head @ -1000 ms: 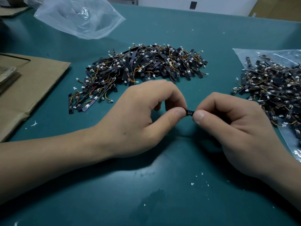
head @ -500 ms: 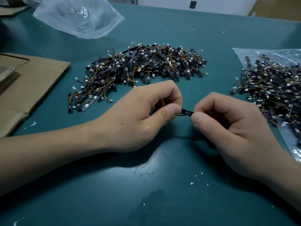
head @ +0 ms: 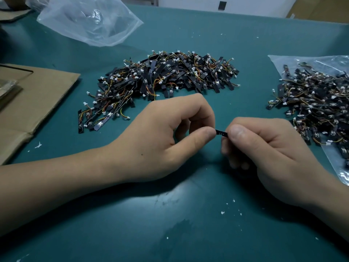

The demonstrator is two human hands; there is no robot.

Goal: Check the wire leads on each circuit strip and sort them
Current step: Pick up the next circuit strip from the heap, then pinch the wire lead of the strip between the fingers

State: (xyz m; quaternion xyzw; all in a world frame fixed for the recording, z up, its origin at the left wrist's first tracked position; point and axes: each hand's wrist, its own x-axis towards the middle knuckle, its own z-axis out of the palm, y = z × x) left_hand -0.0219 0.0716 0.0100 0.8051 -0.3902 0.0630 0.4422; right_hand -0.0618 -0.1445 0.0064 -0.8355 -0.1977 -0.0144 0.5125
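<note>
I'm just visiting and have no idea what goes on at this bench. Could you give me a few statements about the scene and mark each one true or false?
1. The left hand and right hand pinch one black circuit strip between them. True.
2. The right pile lies on the bare table. False: it lies on a clear plastic sheet.
3. The middle pile sits in a cardboard box. False: it lies on the green table; flat cardboard lies to its left.
4. A crumpled clear bag lies beyond the middle pile, to the left. True.
</note>
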